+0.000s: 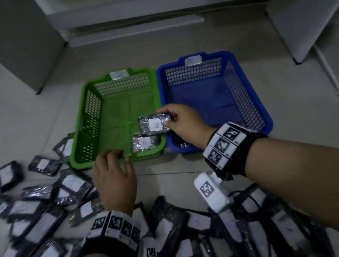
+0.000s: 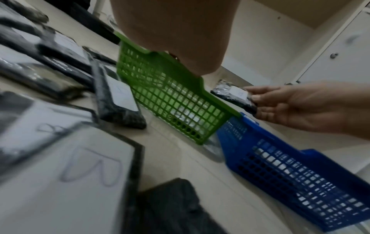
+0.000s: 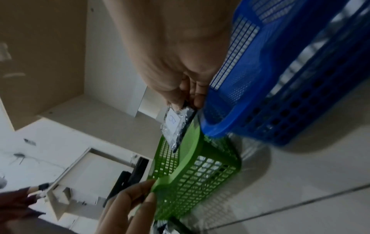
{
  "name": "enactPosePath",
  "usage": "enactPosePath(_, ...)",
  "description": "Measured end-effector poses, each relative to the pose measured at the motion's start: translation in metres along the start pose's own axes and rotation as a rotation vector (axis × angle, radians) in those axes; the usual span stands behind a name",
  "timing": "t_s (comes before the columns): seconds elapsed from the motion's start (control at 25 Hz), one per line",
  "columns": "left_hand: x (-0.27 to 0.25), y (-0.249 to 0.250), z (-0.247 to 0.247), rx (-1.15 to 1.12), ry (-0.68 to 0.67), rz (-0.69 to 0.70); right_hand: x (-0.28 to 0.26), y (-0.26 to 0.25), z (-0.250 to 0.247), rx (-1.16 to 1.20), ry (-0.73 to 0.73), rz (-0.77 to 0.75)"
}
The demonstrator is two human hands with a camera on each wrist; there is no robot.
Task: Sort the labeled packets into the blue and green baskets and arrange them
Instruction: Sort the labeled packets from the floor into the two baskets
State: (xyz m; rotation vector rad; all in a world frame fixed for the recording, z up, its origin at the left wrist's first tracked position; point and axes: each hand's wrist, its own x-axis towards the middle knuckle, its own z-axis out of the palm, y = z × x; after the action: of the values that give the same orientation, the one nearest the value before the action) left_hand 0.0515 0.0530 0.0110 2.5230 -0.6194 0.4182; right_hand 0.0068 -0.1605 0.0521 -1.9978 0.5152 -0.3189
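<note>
Right hand [image 1: 183, 124]: fingers and thumb pinch the near end of a foil packet [image 1: 154, 124]; its white label reads "B".
Held packet, place: in the air just off the right fingertips, above the right side of the green basket [image 1: 80, 125], beside the wall shared with the blue basket [image 1: 250, 90]. Not yet set down.
Left hand [image 1: 113, 174]: holds nothing; fingers loosely bent, tips resting on the near rim of the green basket, seemingly steadying it.
Green basket, contents: one labelled packet [image 1: 146, 143] lying flat in the near right corner, directly beneath the held packet and just ahead of the left fingertips. Its letter is too blurred to read.
Blue basket, contents: floor largely bare beyond the right hand; something glints at the near edge under the right wrist, cannot tell what.
Basket tags: a white tag on the far rim of each basket; lettering unreadable.
Unsorted stock: a large scattered heap of packets [image 1: 41, 206] on the tiled floor [image 1: 299, 114], behind and to both sides of the two wrists, many label-up, several overlapping.
Done, by judgement: very little; one packet placed, a second in hand.
Left, by judgement: nearly the whole heap to read, sort by letter and lay in tidy rows.
Note: which basket takes "B" cannot be confirmed from the tags.
</note>
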Motion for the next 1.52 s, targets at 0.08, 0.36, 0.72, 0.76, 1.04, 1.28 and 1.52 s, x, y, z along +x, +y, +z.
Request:
enactPosePath(0.08,-0.002,-0.017,-0.007,0.006,-0.087,0.108,0.012,-0.011,0.029,-0.094,-0.067,-0.018)
enactPosePath(0.36,-0.015,-0.052,-0.025,-0.094,-0.103,0.047,0.015,-0.018,0.057,-0.521,-0.309,-0.093)
enactPosePath(0.72,-0.005,-0.079,-0.008,0.307,-0.568,-0.224,-0.094,0.000,0.091,-0.307,-0.551,-0.045)
enactPosePath(0.76,-0.002,-0.078,-0.009,0.312,-0.558,-0.235,-0.095,0.003,0.100,-0.418,-0.650,-0.054)
enactPosePath(1.04,-0.010,-0.087,-0.033,-0.353,-0.291,-0.480,-0.095,0.004,0.123,-0.500,-0.761,-0.010)
enactPosePath(1.28,-0.015,-0.073,-0.062,-0.844,-0.150,-0.589,-0.073,-0.021,0.077,0.192,-0.554,0.207)
enactPosePath(1.52,0.017,-0.050,-0.054,-0.865,0.007,-0.439,-0.024,-0.035,0.034,0.324,-0.137,0.118)
